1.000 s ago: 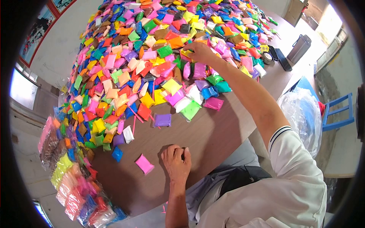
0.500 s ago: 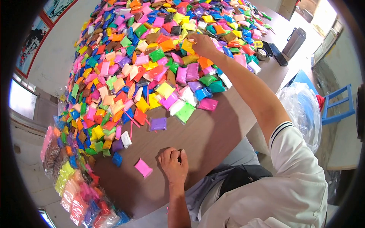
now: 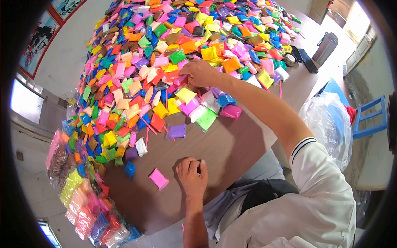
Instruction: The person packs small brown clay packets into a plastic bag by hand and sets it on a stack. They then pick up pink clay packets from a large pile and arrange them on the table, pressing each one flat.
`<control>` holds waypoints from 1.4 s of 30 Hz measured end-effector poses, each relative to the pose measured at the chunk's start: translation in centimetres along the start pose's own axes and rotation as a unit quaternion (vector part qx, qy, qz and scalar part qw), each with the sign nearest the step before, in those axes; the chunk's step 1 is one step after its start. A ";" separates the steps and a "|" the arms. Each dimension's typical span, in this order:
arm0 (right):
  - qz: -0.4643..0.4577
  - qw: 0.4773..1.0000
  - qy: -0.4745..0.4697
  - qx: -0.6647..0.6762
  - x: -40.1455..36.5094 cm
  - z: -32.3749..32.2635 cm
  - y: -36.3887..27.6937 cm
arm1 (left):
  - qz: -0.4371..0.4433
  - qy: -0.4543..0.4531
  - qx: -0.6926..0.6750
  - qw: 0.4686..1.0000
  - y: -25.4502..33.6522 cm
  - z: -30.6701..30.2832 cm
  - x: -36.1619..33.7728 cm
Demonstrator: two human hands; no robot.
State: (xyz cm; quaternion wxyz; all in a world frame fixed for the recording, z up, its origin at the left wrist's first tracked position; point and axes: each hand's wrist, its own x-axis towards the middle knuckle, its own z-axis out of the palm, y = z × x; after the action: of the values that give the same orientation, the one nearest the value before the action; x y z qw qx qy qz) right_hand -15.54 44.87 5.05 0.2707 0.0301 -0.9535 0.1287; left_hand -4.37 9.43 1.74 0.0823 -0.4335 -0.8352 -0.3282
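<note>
A large heap of small, soft packets in clear wrap point(image 3: 136, 74), in many colours, covers the far part of the table. My right hand point(image 3: 202, 73) reaches into its middle, fingers bent down among red and pink packets; what lies under the fingertips is hidden. Just below that hand are a yellow packet point(image 3: 186, 94) and a light green packet point(image 3: 206, 120). My left hand point(image 3: 192, 175) rests on the table near the front edge, fingers curled in, holding nothing visible. Left of it lies a single pink packet point(image 3: 159, 178); a purple packet point(image 3: 177, 131) sits farther up.
Larger bags of packets point(image 3: 84, 206) hang at the table's left edge. A grey flask point(image 3: 325, 48), a dark phone point(image 3: 307, 60) and a roll of tape point(image 3: 290, 59) stand at the back right. Beyond the right edge are clear plastic bags point(image 3: 326, 124) and a blue chair frame point(image 3: 369, 118).
My right hand has moved left and nearer from the yellow and orange packets. A yellow packet and pink strips now show at the heap's right edge. My left hand stays almost still.
</note>
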 end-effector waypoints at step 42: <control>-0.004 0.977 0.083 -0.195 10.6 8.4 2.8 | -0.013 0.015 -0.047 0.999 -0.3 0.0 0.0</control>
State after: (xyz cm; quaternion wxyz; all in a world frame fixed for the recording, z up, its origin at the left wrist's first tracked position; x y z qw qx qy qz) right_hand -29.21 45.47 3.05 0.3500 -0.0306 -0.9344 -0.0581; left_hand -4.62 9.24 1.59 0.0702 -0.4210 -0.8233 -0.3743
